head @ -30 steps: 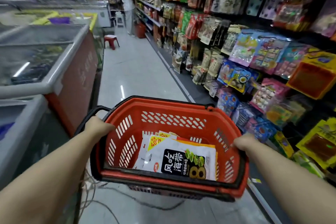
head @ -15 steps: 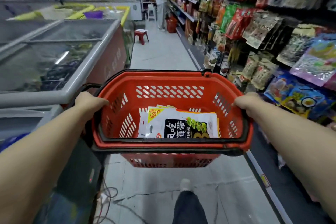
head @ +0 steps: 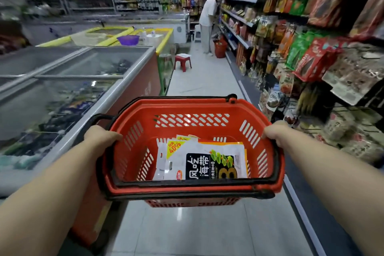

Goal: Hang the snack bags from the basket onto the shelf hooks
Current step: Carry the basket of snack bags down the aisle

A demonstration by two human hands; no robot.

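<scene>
I hold a red plastic basket [head: 193, 108] with black handles level in front of me, above the aisle floor. My left hand [head: 100, 136] grips its left rim and my right hand [head: 276, 132] grips its right rim. Inside lies a stack of flat snack bags [head: 202, 161], the top one white with a black label and a yellow 40% tag. The shelf with hooks [head: 311, 62], full of hanging snack bags, runs along my right side.
Glass-topped chest freezers [head: 133, 75] line the left of the aisle. Ahead stand a red stool [head: 182, 62], a person in white [head: 206, 25] at the shelf and another red basket [head: 220, 48] on the floor. The tiled aisle runs between them.
The view has lifted and swung left along the aisle. The basket has risen with both hands still on its rims; my leg below it is out of sight.
</scene>
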